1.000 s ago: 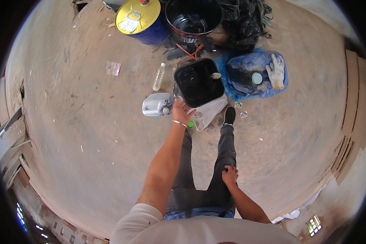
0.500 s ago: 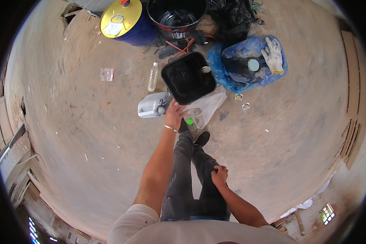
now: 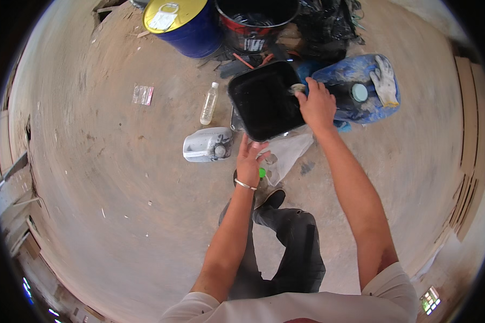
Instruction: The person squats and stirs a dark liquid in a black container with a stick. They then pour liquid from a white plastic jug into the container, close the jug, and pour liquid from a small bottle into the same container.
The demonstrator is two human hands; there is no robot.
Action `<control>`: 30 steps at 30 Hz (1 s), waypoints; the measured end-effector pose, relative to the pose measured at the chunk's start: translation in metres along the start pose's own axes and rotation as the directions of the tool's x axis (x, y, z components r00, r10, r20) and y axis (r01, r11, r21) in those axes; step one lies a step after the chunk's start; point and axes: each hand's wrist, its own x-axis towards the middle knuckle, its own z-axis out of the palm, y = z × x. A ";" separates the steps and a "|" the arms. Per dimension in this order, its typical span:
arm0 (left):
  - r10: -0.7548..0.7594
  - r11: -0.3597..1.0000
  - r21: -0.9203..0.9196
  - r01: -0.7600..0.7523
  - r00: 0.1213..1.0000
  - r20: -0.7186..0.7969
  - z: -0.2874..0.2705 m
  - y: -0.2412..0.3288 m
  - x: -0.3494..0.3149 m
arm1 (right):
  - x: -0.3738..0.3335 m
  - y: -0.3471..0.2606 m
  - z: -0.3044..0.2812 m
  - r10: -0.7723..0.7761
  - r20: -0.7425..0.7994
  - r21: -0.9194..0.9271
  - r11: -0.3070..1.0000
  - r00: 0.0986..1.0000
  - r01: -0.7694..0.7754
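Observation:
A square black plastic tray (image 3: 267,102) with a dark inside is held in front of me, tilted. My left hand (image 3: 250,161) has its fingers at the near rim, partly hidden under it, and a bracelet is on the wrist. At the right rim my right hand (image 3: 318,105) grips the edge with thumb and fingers, next to a small pale round lump (image 3: 297,88). A white jug (image 3: 207,144) smeared with black lies left of the left hand. Below the tray are a clear plastic sheet (image 3: 288,153) and a green cap (image 3: 262,173).
A clear bottle (image 3: 209,105) lies left of the tray. Beyond stand a blue drum with a yellow lid (image 3: 191,32) and a black bucket (image 3: 248,35). To the right, a blue jerrycan (image 3: 355,110) carries a white glove (image 3: 384,83). A small plastic packet (image 3: 143,95) lies far left.
My right hand has come up from my knee to the tray's right rim. The tray has shifted right, away from the white jug, with my left hand still at its near edge.

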 end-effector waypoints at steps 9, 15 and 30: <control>0.097 0.981 0.164 -0.105 0.994 0.058 0.000 0.019 0.015 | 0.006 -0.041 0.025 -0.198 0.124 -0.033 0.979 0.972 0.204; 0.018 0.974 0.226 -0.017 1.000 -0.005 0.006 0.038 0.019 | 0.023 -0.044 0.035 -0.192 0.184 -0.029 0.979 0.964 0.201; 0.089 0.922 0.374 -0.100 0.995 0.046 0.007 0.022 0.021 | -0.002 -0.007 -0.048 -0.253 -0.089 0.115 0.958 0.963 0.263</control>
